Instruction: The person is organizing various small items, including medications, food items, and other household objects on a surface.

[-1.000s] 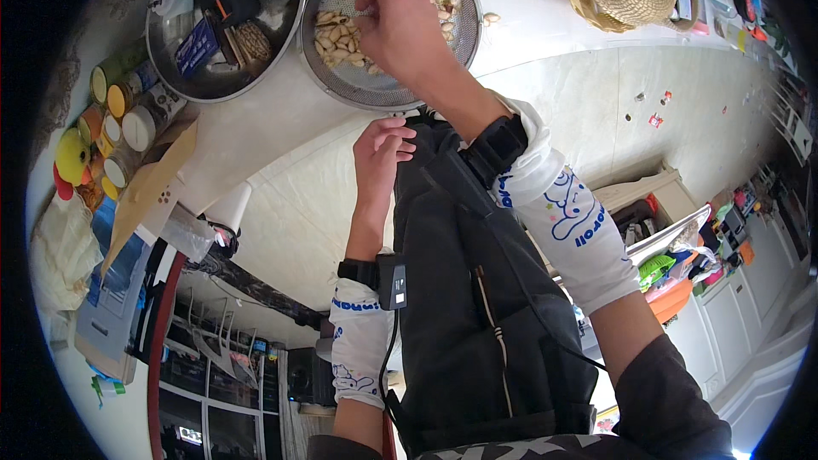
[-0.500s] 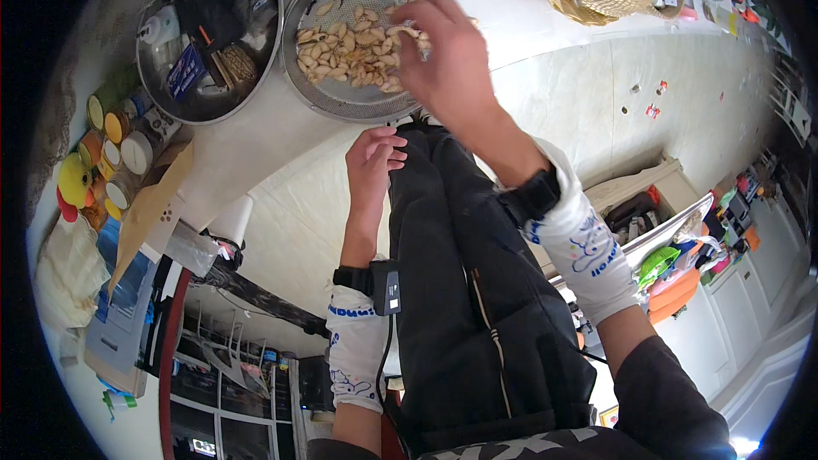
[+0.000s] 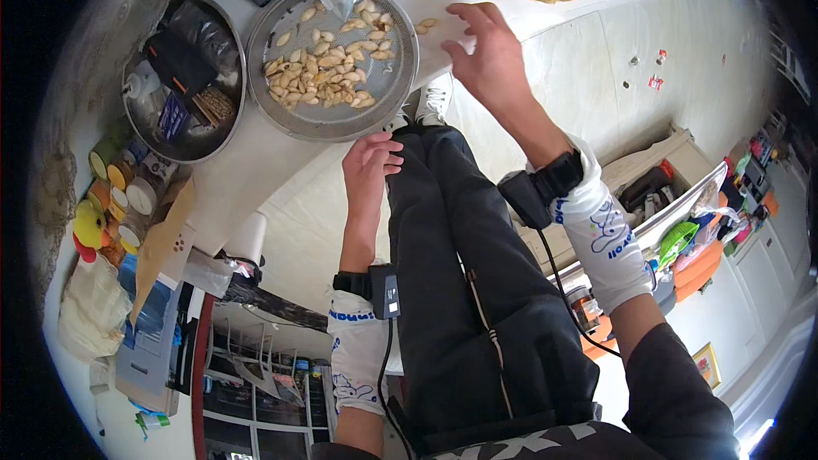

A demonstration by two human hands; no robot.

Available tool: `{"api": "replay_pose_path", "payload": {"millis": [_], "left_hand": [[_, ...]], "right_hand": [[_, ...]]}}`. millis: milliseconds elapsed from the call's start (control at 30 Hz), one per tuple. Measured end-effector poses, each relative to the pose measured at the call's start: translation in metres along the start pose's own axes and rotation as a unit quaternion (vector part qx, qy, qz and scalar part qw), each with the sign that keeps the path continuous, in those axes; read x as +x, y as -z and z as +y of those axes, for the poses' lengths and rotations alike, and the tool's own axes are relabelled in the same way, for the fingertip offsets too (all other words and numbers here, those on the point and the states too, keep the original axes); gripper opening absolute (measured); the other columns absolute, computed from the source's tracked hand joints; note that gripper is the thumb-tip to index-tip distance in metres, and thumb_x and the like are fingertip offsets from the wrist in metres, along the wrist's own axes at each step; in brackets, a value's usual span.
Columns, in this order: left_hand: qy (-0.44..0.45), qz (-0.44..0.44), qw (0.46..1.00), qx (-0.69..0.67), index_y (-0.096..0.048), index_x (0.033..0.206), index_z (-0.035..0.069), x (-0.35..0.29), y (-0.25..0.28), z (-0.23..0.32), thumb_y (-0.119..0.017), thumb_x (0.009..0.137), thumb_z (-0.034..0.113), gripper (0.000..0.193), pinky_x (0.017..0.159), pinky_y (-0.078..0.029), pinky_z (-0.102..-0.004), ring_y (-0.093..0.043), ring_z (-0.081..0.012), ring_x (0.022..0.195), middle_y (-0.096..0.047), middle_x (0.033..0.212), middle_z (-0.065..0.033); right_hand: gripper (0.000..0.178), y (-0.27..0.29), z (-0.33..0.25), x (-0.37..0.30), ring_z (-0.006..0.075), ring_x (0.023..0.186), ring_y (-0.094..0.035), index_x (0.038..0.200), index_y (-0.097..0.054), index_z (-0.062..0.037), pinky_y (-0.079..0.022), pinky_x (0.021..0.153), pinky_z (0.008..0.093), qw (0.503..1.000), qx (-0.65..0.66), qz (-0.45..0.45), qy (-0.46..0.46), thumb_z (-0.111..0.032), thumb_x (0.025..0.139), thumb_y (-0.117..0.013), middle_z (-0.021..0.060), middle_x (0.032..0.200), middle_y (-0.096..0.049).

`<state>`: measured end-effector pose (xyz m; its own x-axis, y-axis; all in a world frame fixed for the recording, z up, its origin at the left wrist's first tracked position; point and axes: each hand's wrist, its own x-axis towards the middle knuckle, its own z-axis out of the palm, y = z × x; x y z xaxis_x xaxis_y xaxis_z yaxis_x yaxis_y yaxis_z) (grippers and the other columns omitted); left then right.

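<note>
Hovering at three o'clock of the mesh sieve (image 3: 392, 85), the right hand (image 3: 490, 55) has thumb and fingers apart; the left hand (image 3: 366, 163), near five o'clock, curls loosely, fingers slightly parted. Pale seeds (image 3: 313, 77) lie inside the sieve on the tabletop (image 3: 247, 138).

Pale oval seed-like pieces (image 3: 319, 78) lie heaped and scattered in a round grey mesh sieve (image 3: 396, 81).
</note>
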<state>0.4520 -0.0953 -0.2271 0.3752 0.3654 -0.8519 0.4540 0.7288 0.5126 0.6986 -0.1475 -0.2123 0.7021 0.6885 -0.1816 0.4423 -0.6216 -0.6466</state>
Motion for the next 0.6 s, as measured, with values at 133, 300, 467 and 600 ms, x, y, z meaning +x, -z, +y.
{"api": "replay_pose_path", "payload": {"millis": [133, 300, 467, 600], "left_hand": [[0.0, 0.005, 1.0, 0.002, -0.063, 0.112, -0.002, 0.001, -0.003, 0.003, -0.052, 0.091, 0.004, 0.024, 0.068, -0.054, -0.028, -0.067, -0.0165, 0.074, -0.071, 0.095, -0.0122], [0.001, -0.003, 1.0, 0.02, -0.061, 0.113, 0.0, 0.0, -0.005, 0.003, -0.056, 0.091, 0.013, 0.026, 0.072, -0.055, -0.0292, -0.067, -0.0171, 0.078, -0.07, 0.098, -0.0115], [0.001, -0.002, 1.0, 0.01, -0.062, 0.112, 0.001, -0.001, -0.008, 0.004, -0.057, 0.091, 0.012, 0.025, 0.071, -0.055, -0.0294, -0.067, -0.0174, 0.077, -0.07, 0.097, -0.0116], [0.001, 0.004, 1.0, 0.007, -0.063, 0.111, 0.0, 0.0, -0.012, 0.003, -0.054, 0.092, 0.007, 0.023, 0.067, -0.055, -0.0283, -0.067, -0.0168, 0.074, -0.071, 0.096, -0.0121]], "right_hand": [[0.046, -0.015, -0.007, 0.004, 0.0332, 0.093, -0.066, 0.118, -0.065, -0.0075, -0.055, 0.081, 0.0394, 0.999, -0.027, 0.015, 0.008, -0.012, 0.074, -0.078, 0.0133, 0.113, -0.062], [0.024, -0.029, -0.01, 0.015, 0.0344, 0.088, -0.066, 0.1, -0.069, -0.0086, -0.055, 0.079, 0.0414, 0.998, -0.054, 0.019, 0.031, -0.012, 0.077, -0.072, 0.0116, 0.101, -0.062], [0.015, -0.032, -0.01, 0.018, 0.035, 0.081, -0.067, 0.093, -0.069, -0.0067, -0.056, 0.075, 0.0418, 0.998, -0.054, -0.007, 0.009, -0.009, 0.079, -0.069, 0.0119, 0.093, -0.065], [0.011, -0.032, -0.007, 0.018, 0.0346, 0.08, -0.067, 0.09, -0.068, -0.0048, -0.056, 0.073, 0.0414, 0.999, -0.028, -0.029, -0.012, -0.009, 0.079, -0.068, 0.0131, 0.09, -0.066]]}}
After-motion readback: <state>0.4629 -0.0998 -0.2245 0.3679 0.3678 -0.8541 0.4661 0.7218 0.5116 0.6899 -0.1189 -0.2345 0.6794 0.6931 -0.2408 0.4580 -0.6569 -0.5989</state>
